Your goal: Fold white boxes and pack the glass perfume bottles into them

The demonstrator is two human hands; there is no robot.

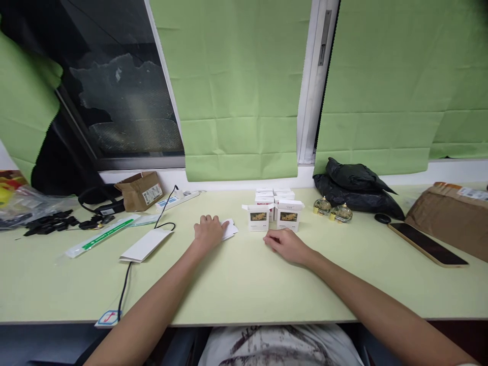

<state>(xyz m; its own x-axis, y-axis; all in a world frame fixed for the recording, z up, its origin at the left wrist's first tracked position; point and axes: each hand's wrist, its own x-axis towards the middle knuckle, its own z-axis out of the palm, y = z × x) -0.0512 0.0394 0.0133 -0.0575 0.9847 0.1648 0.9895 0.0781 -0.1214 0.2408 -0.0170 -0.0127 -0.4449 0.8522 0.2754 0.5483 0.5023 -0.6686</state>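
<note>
My left hand (208, 231) lies palm down on the table, fingers curled, with the thumb over a small white folded card piece (230, 231) that sticks out to its right. Most of that piece is hidden under the hand. My right hand (287, 245) rests on its side with the fingers curled in, and nothing shows between them. Just beyond it stand two small white boxes with a dark picture on the front, a left box (258, 219) and a right box (288, 218), their top flaps spread. More white boxes (264, 194) stand in rows behind these two.
To the right are two round ornate glass bottles (331, 209), black plastic bags (354, 188), a phone (427, 245) and a brown parcel (450, 216). Leftward lie a white folded card (147, 245) over a black cable, a small carton (141, 191), a power strip (177, 200) and a plastic packet (102, 236).
</note>
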